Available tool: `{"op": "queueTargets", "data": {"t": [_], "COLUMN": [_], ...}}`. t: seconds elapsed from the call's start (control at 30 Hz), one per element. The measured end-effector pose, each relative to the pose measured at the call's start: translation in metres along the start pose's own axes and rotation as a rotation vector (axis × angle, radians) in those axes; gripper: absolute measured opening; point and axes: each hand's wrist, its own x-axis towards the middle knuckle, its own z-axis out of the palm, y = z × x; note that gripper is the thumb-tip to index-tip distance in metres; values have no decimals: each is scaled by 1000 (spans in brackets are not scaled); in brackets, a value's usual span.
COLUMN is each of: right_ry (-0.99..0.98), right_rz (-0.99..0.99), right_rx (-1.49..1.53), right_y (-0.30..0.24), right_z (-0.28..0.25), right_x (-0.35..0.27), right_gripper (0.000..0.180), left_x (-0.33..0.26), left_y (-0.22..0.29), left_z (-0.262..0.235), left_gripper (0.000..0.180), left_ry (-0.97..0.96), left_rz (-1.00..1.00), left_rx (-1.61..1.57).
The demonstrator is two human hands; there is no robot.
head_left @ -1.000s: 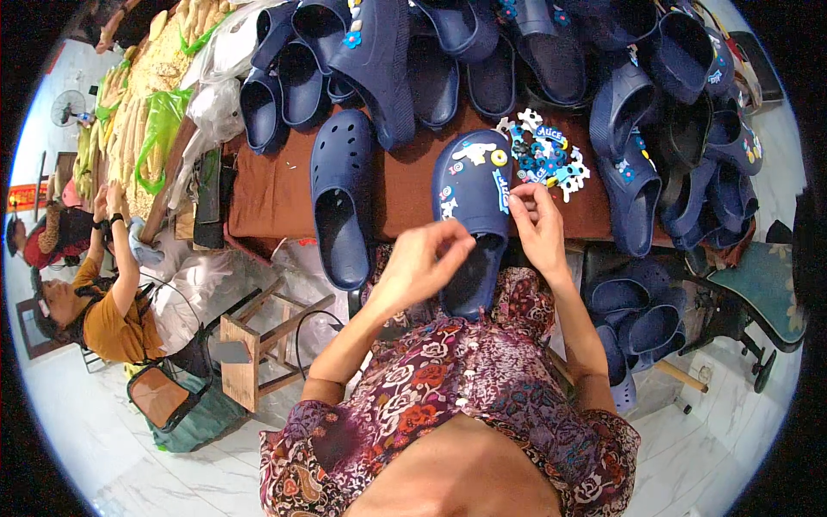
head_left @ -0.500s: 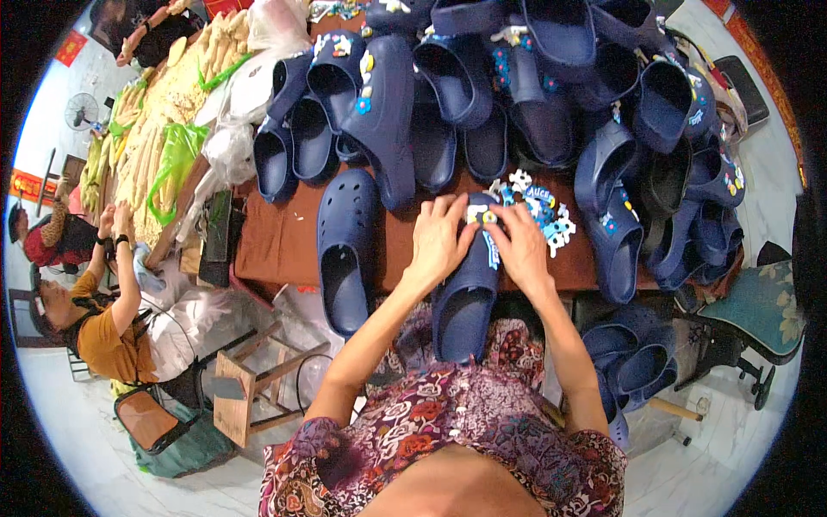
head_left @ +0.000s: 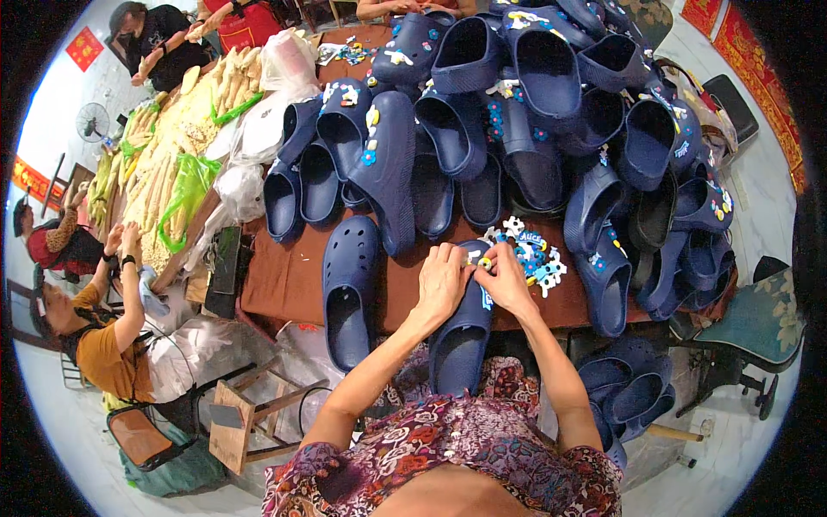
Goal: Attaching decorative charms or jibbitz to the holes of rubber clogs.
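My left hand [head_left: 441, 280] and right hand [head_left: 506, 283]: both pressed on the clog [head_left: 463, 332], fingers pinching a small charm [head_left: 479, 261] | counter [head_left: 284, 280]: brown

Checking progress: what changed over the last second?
Both hands closed onto the toe of the navy clog: left hand dropped from above it, right hand came down beside it, fingers pressing a small charm. Charm pile and lone clog unchanged.

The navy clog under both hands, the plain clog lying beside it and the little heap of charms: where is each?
Navy clog [head_left: 461, 345], head view: on its open heel end.
Plain clog [head_left: 349, 289], head view: on its upper.
Heap of charms [head_left: 534, 254], head view: on its middle.
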Motion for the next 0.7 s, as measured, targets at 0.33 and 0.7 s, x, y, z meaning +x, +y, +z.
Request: {"op": "queueTargets", "data": {"t": [0.33,0.7], "right_ry": [76,222], "right_rz": [-21,-43], "right_rx": [72,-88], "right_y": [-16,37], "right_z": [2,-40], "right_x": [-10,8], "right_gripper": [25,23], "left_x": [2,6], "left_y": [-8,-11], "left_z": [6,6], "left_gripper": [33,30], "left_ry": [5,21], "left_rz": [20,50], "left_rx": [-132,-187]}}
